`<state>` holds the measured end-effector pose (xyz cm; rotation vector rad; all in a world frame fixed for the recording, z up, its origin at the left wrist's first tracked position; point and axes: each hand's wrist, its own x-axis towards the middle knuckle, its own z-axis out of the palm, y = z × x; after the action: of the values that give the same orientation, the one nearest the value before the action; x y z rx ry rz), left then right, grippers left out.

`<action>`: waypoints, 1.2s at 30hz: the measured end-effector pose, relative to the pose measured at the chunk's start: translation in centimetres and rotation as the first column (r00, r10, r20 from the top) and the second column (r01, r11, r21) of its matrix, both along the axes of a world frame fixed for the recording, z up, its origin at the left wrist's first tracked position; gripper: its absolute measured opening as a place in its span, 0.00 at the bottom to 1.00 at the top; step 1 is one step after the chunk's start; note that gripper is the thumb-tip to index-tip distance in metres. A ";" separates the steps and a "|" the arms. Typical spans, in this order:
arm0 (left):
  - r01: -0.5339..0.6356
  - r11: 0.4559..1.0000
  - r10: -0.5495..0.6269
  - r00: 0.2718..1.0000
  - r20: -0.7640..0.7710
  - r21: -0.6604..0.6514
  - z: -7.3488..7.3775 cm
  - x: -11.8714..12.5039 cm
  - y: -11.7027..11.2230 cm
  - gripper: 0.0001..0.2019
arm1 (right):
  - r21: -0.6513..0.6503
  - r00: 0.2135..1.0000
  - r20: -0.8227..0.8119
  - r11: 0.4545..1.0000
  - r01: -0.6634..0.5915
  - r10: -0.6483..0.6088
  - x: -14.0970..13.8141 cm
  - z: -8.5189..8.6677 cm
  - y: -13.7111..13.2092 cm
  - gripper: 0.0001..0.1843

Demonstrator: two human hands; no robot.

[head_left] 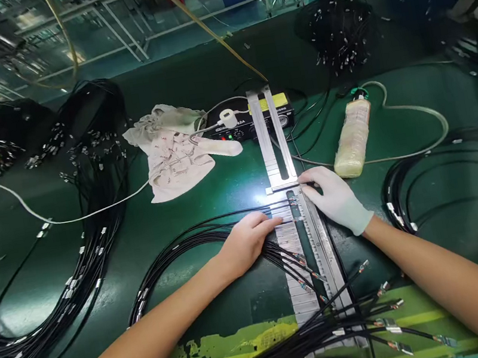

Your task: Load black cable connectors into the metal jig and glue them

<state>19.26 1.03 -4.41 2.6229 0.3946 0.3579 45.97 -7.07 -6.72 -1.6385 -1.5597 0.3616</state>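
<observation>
Metal slotted fixture (307,253) holds black cables (212,237); the bare left hand (249,241) presses flat on them beside it, right gloved hand (337,199) flat across its rail, neither grip pinching.

Open green mat (223,190) at 12 o'clock of left hand (249,241). Cables (178,255) crowd 9 o'clock; rag (171,153) at 11. Right hand (337,199): bottle (353,137) near at 1 o'clock, mat clear at 3.
</observation>
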 end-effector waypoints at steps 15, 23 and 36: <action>0.079 0.967 -0.082 0.997 0.003 0.240 -0.2 2.2 1.6 0.16 | -0.011 1.000 0.023 1.000 0.004 -0.003 0.0 0.1 0.2 0.10; 0.074 0.967 -0.077 0.997 0.000 0.242 -0.6 2.1 1.5 0.13 | -0.012 1.000 0.025 1.000 0.002 -0.002 -0.1 0.4 0.3 0.10; 0.019 0.955 0.001 0.998 -0.067 0.296 -0.4 1.5 0.2 0.17 | 0.006 0.999 0.028 1.000 0.017 -0.017 -0.2 0.1 0.0 0.09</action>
<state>20.76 1.26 -4.85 2.9359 0.3757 0.3506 45.78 -7.10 -6.67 -1.6582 -1.5651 0.3260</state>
